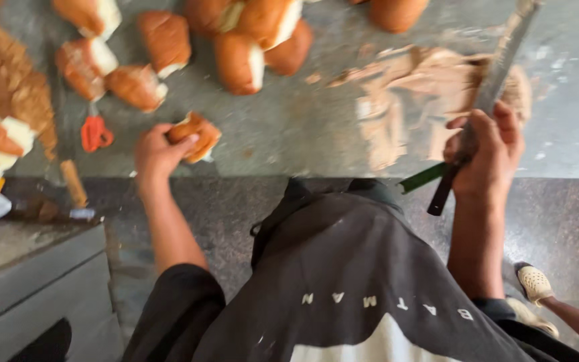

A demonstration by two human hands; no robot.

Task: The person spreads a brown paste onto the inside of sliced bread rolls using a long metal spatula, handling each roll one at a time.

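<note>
Head view: left hand (154, 155) grips a small golden-brown bread bun (194, 136), fingers curled around it; the bun is split, pale crumb showing at its edge, and rests on the grey stone table (289, 127) near the front edge. Right hand (487, 157) is closed around the dark handle of a long metal knife (497, 70), blade angled upward. More brown buns (239, 60) lie beyond. Image blurred.
</note>
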